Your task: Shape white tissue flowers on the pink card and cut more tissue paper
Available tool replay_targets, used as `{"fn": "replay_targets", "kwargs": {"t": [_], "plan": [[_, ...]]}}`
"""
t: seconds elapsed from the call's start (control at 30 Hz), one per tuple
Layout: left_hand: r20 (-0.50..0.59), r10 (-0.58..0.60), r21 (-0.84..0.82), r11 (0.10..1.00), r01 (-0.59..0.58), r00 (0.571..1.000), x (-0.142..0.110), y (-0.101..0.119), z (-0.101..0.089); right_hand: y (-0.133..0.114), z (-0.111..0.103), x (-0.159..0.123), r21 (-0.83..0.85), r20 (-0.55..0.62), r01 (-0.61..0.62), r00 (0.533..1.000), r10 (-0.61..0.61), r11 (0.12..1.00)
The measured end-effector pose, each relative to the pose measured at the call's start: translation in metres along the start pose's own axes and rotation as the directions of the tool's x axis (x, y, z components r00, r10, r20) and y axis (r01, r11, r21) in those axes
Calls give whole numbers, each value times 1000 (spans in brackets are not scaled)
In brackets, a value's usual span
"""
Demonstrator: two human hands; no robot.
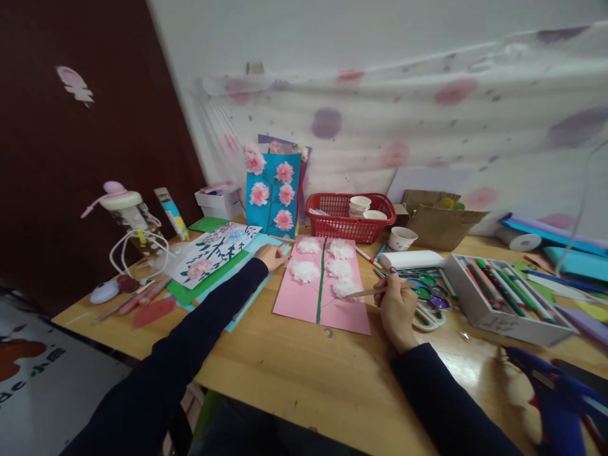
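Head view: the right hand (pixel 398 310) is closed on a slender tan wooden stick (pixel 365 292), whose tip lies at a white tufted flower (pixel 344 287) on the right half of a rectangular pink paper sheet (pixel 299 305), flat on the pale wooden bench (pixel 285 373). The left hand (pixel 272 256) rests beside the sheet's left edge; whether it grips anything cannot be told. A red plastic lattice basket (pixel 339 228) stands behind.

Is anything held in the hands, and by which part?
The right hand holds a thin stick around its middle; whether the left hand holds anything cannot be told.
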State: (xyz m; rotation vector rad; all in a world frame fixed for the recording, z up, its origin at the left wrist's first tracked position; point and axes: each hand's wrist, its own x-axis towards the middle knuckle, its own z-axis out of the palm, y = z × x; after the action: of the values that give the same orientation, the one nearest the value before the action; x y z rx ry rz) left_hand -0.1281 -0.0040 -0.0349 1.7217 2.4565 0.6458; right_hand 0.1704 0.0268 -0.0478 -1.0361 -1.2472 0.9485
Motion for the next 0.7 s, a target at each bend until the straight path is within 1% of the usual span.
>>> {"fn": "replay_targets", "kwargs": {"t": [0.13, 0.3, 0.4, 0.57, 0.7], "plan": [[-40, -26, 26, 999, 27, 999, 0, 6, 14, 3, -1, 1, -52, 37, 58, 998, -56, 997], [-50, 6, -13, 1000, -7, 999, 1, 8, 22, 1, -1, -1, -64, 53, 60, 997, -56, 996], [-63, 24, -62, 998, -28, 998, 2, 7, 22, 2, 0, -1, -46, 57, 50, 997, -48, 998], [-107, 13, -139, 990, -27, 994, 3, 5, 16, 5, 0, -1, -17, 48, 42, 998, -41, 999], [-87, 38, -132, 990, -50, 996, 0, 5, 14, 4, -1, -1, -19, 55, 51, 997, -50, 999]]}}
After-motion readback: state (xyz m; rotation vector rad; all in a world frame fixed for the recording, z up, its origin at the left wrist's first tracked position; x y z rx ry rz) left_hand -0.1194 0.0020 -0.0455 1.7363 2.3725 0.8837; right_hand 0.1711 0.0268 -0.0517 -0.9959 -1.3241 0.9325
